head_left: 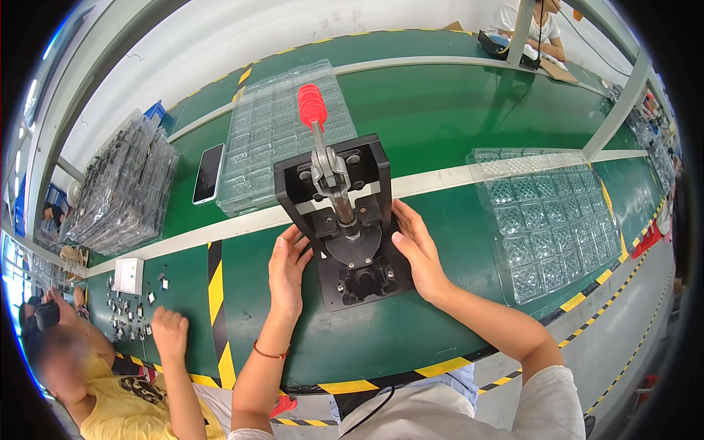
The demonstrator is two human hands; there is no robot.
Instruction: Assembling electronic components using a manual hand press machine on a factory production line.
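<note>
A black toggle clamp fixture (352, 253) stands on the green bench in front of me, its red lever handle (312, 105) pointing up and away. My left hand (287, 273) is held against the fixture's left side, fingers curled toward its back. On the opposite side, my right hand (419, 253) grips the right edge, thumb in front and fingers reaching behind the upright. Some of the fingertips are hidden by the frame. A black holder (364, 281) sits low at the front of the base plate, and I see no part in it.
Clear blister trays lie at right (554, 220) and beyond the fixture (257, 139). A phone (209, 174), a tray stack (125, 183), a white box (129, 276) and several small parts (128, 315) are leftward. A person in yellow (132, 396) sits beside me; another person (513, 22) is far right.
</note>
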